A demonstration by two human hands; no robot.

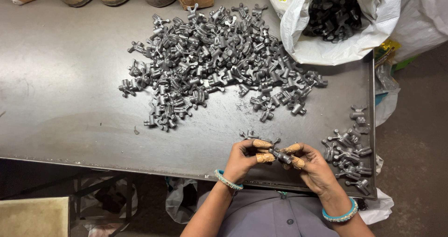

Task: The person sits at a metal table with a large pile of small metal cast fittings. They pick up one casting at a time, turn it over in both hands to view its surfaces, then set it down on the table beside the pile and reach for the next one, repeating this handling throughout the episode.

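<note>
Workshop, steel worktable, heap of forged metal parts, sack

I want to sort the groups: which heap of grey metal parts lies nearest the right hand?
The small heap at the table's right edge, beside the right hand.

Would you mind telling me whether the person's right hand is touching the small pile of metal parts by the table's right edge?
Apart. The head view shows bare table between the right hand and the small pile of metal parts; that hand's fingertips pinch a single metal part with the left hand.
</note>
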